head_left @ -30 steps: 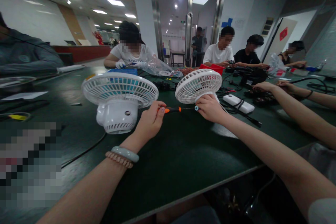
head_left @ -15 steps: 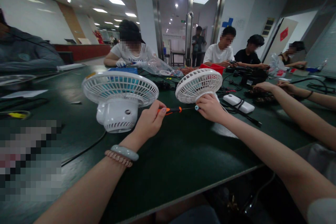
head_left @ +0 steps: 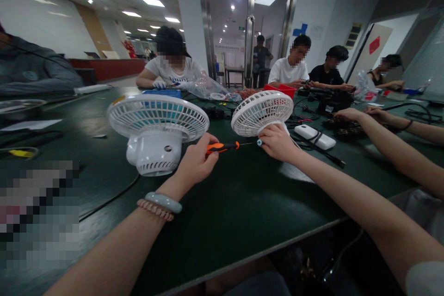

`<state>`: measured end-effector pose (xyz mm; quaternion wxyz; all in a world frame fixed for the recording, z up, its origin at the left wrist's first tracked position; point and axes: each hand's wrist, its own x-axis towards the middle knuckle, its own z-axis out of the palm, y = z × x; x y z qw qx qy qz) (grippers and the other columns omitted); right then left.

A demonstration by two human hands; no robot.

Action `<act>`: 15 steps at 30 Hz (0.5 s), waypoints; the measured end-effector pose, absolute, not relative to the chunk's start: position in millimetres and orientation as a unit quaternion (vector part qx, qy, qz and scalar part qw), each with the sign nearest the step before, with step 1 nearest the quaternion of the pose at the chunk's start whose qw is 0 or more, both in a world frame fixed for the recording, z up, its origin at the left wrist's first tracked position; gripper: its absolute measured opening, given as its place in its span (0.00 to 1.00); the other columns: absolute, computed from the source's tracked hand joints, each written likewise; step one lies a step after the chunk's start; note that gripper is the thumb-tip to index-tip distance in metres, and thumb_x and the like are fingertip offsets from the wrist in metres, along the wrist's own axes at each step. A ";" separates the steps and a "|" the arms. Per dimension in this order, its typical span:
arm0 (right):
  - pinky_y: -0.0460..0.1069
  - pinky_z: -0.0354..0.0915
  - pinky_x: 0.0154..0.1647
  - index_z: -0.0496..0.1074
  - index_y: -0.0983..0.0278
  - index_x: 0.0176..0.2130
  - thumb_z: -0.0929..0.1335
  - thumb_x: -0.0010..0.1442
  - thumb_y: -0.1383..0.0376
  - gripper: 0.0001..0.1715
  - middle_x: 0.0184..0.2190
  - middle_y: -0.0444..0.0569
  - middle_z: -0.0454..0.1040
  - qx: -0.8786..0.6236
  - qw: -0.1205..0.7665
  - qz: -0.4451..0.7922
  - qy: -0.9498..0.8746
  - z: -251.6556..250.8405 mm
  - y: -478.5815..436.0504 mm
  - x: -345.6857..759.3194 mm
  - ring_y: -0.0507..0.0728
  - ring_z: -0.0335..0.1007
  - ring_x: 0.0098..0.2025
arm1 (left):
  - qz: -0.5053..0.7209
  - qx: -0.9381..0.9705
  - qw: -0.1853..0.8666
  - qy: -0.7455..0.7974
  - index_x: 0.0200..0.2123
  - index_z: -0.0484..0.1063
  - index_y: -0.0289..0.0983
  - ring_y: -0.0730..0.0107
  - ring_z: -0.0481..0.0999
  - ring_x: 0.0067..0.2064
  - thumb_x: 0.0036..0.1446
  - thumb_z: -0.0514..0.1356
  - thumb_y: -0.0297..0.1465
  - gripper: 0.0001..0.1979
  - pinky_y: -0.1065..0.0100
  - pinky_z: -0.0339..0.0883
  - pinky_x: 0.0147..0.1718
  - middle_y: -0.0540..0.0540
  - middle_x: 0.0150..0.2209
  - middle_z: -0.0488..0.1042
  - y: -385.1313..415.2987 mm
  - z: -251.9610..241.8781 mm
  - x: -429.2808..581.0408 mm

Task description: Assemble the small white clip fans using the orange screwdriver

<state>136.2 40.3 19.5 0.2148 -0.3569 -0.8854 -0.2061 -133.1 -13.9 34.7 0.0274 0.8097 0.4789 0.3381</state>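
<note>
— What do we have in hand?
— Our left hand [head_left: 196, 162] is curled tight round the orange-and-black handle of a screwdriver [head_left: 222, 147], whose shaft lies level towards our right hand [head_left: 277, 142]. That one is wrapped closed about the body of the small fan [head_left: 262, 112], under its white grille. We cannot tell whether the fan's foot touches the table.
— And room to move?
— The green table [head_left: 225, 212] lies bare between our forearms down to its near edge, which slants below our arms. The bigger fan [head_left: 157, 132] stands just beside our left knuckles. On the right a white power bank [head_left: 315, 137] and black cables [head_left: 335, 159] lie near, and a co-worker's forearm [head_left: 385, 141] crosses beyond them.
— Any writing?
— We see a blue cross [head_left: 299, 30] by the door and a red sign [head_left: 374, 44], its characters too small to read.
</note>
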 end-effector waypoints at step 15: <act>0.55 0.49 0.45 0.73 0.64 0.36 0.63 0.56 0.66 0.11 0.40 0.50 0.72 -0.361 0.216 -0.199 -0.885 20.3 39.7 136.0 0.59 0.57 0.44 | 0.344 0.805 0.021 0.483 0.39 0.62 0.35 0.69 0.68 0.27 0.54 0.49 0.34 0.12 0.67 0.58 0.26 0.50 0.25 0.69 -14.4 34.0 -132.6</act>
